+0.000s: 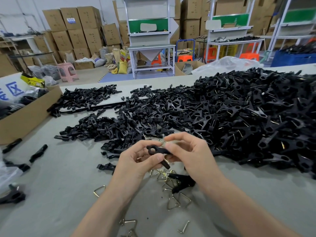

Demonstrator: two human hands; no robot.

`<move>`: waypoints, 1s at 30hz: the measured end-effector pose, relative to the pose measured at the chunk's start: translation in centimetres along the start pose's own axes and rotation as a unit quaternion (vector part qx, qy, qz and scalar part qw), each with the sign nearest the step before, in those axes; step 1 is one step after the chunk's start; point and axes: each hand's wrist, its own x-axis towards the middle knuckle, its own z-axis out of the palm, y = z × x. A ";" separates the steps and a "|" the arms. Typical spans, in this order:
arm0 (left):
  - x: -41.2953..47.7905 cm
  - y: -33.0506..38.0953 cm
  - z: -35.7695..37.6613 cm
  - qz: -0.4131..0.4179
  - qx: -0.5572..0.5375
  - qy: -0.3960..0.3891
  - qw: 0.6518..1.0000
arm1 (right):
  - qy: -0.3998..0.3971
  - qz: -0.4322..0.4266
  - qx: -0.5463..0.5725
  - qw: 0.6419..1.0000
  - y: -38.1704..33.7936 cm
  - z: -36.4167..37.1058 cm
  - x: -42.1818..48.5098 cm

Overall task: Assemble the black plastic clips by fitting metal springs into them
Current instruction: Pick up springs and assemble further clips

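Nearest us, loose triangular metal springs (pixel 162 176) lie on the grey table (pixel 68 185). Above them our 2 hands meet. Our left hand (pixel 135 161) curls round a black plastic clip (pixel 158 151), and our right hand (pixel 189 154) pinches a blurred metal spring (pixel 163 142) just above it. Beyond, a heap of clips (pixel 239 117) spreads to the right, and a cardboard box (pixel 25 120) sits to the left.

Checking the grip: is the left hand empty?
No, the left hand pinches a black clip; the right hand pinches a metal spring above it.
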 end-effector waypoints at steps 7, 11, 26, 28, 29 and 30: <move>0.5 0.3 -0.3 0.054 0.007 0.092 0.994 | -0.018 -0.124 -0.508 0.852 1.1 -1.8 0.9; 0.7 0.0 -0.7 0.050 -0.030 0.130 0.990 | -0.095 -0.024 -0.575 0.812 1.8 -1.4 1.1; 0.7 -0.9 -0.7 0.048 0.050 0.082 0.994 | 0.075 -0.002 -0.163 0.984 0.0 -1.2 0.5; 0.7 -1.2 -0.7 0.048 0.074 0.070 0.994 | 0.094 0.032 -0.074 0.992 -0.2 -1.2 0.4; 0.7 -1.3 -0.7 0.049 0.086 0.062 0.993 | 0.102 0.047 -0.038 0.993 -0.2 -1.1 0.5; 0.7 -1.3 -0.7 0.052 0.095 0.054 0.993 | 0.107 0.062 -0.001 0.992 -0.2 -1.1 0.5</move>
